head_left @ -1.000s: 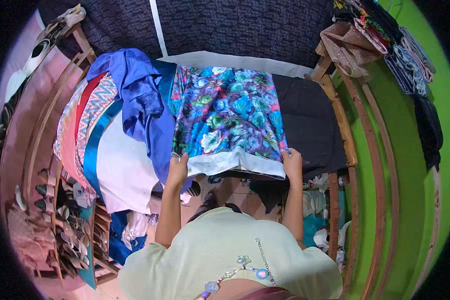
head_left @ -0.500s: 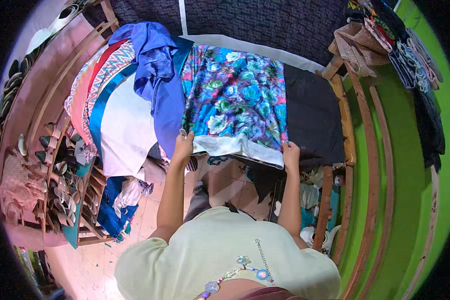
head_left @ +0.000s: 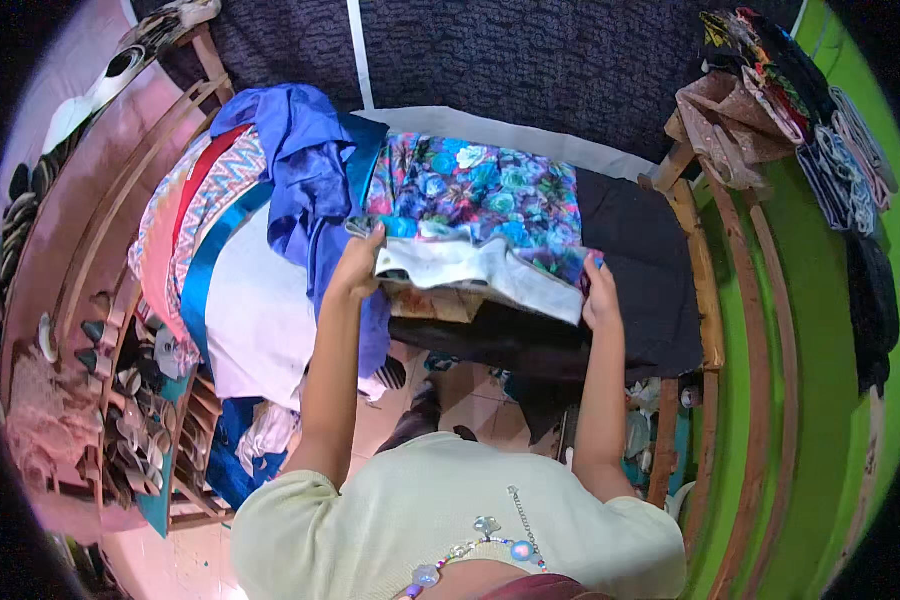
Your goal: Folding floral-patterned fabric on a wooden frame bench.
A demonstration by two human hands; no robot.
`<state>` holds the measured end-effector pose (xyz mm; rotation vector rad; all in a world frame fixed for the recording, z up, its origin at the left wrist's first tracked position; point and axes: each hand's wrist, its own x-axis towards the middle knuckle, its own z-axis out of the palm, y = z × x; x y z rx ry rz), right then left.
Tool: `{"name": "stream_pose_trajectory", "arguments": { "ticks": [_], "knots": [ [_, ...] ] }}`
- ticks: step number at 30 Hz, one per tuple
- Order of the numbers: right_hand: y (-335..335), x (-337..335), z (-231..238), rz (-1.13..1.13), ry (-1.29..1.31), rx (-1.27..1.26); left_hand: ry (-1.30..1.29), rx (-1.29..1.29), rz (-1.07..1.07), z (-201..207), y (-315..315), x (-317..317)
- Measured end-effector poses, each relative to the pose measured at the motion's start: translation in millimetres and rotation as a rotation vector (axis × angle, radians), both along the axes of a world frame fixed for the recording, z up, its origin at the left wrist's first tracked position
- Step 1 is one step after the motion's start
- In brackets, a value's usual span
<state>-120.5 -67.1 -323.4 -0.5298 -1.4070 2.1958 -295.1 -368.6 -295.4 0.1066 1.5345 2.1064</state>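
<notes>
A glossy, rectangular cloth printed with blue, teal and purple flowers (head_left: 510, 190) lies on a matte black cloth surface (head_left: 638, 265), its near edge raised. The left hand (head_left: 356, 268) pinches that edge's left corner, and the right hand (head_left: 601, 293) grips its right corner. Between them the white fabric band (head_left: 535, 285) along the edge buckles and slants nearer the wearer on the right — so good handling probably means levelling both corners and drawing them gently apart until the band runs straight. Crumpled violet-blue fabric (head_left: 305, 150) lies left of the flowered cloth and could catch the left corner. Beyond the cloth hangs a dark patterned curtain (head_left: 530, 60); far to its right, brown wooden rails (head_left: 740, 300) stand before a bright green wall (head_left: 830, 330).
</notes>
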Motion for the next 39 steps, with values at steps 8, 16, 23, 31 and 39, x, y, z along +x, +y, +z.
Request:
{"name": "stream_pose_trajectory", "arguments": {
  "ticks": [8,16,23,31,39],
  "knots": [
    [106.1,-175.5,54.5,-0.027,0.299,-0.06,-0.063,0.271,-0.205,57.7,114.4,-203.0],
    [144.8,-268.8,186.2,-0.298,0.399,0.27,0.265,0.452,-0.15,187.3,164.2,-292.7],
    [108.4,-216.0,139.7,-0.228,0.263,0.222,0.281,0.265,-0.061,131.3,104.0,-237.3],
    [42.1,-85.7,-24.9,-0.312,0.027,-0.245,-0.092,0.194,-0.006,-7.9,53.9,-98.3],
    [56.3,-106.3,-45.0,-0.403,0.016,-0.276,-0.373,0.056,-0.054,-60.1,44.6,-57.7]
  ]
}}
